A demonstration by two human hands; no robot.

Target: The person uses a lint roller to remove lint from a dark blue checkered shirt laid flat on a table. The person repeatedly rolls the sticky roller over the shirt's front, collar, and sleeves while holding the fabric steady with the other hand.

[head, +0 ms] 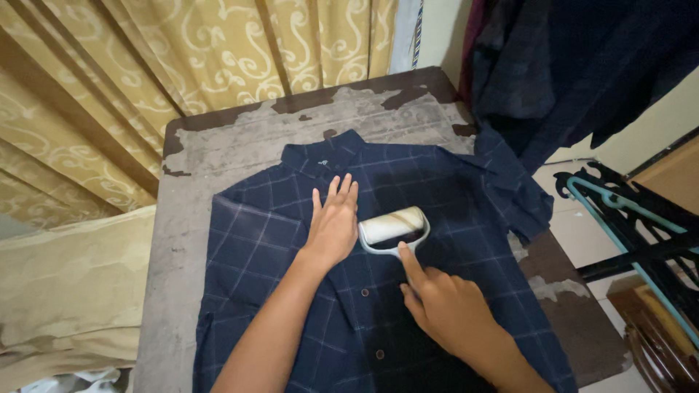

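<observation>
A dark blue checked shirt [269,240] lies flat, buttoned, on a worn brown table [240,138], collar toward the far edge. My left hand [333,222] rests palm down on the shirt's chest, fingers spread slightly. My right hand [444,306] grips the handle of a lint roller [393,227], index finger stretched along the handle. The roller's white drum lies on the shirt just right of my left hand, near the button placket.
Yellow patterned curtains [145,65] hang behind the table. Dark garments [575,65] hang at the upper right, touching the table's corner. Black and teal clothes hangers [626,218] sit to the right. Beige cloth [73,284] lies left of the table.
</observation>
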